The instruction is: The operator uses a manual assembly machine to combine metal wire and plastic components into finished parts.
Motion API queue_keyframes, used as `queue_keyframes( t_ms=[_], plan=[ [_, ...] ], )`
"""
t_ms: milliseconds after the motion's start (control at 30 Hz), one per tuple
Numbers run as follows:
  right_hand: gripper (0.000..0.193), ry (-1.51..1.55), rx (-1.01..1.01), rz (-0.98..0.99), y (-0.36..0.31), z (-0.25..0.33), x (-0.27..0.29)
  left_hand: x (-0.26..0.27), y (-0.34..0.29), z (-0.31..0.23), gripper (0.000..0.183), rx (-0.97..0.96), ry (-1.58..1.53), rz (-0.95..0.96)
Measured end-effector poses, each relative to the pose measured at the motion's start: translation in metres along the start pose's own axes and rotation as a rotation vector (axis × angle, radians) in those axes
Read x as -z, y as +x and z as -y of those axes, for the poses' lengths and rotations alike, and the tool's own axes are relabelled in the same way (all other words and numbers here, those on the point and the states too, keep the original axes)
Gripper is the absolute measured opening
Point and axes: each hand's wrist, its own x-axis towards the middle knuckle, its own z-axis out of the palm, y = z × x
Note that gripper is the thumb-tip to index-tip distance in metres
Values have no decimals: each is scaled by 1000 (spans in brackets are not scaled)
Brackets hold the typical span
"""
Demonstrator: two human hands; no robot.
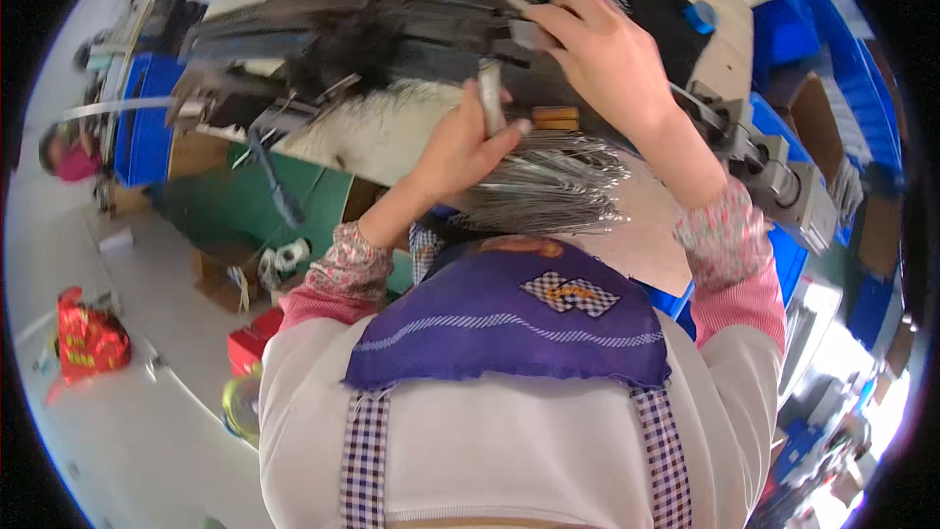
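My left hand (462, 149) is closed round a short, pale grey bar or handle (491, 98) that stands up against the near side of a long dark metal fixture (392, 34). My right hand (612, 54) reaches over the fixture's right end, thumb and fingers pinched together beside a small grey metal block (529, 35). Whatever sits between those fingertips is too small and blurred to name. Just below both hands lies a thick bundle of thin silvery wires (553, 181). A small orange-brown block (555, 119) rests between the wires and the fixture.
Behind the right hand a black mat (646, 24) carries more thin wires and a blue round piece (699, 17). Grey metal machine parts (774, 171) line the table's right edge, near blue bins (788, 29). On the floor at left stands a red bag (90, 333).
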Motion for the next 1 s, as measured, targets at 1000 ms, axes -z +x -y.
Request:
queue_keyframes(
  t_ms=[1000],
  plan=[
    [12,517,-731,-82,-48,-17,108,-63,64,-69,24,549,-1156,303]
  ],
)
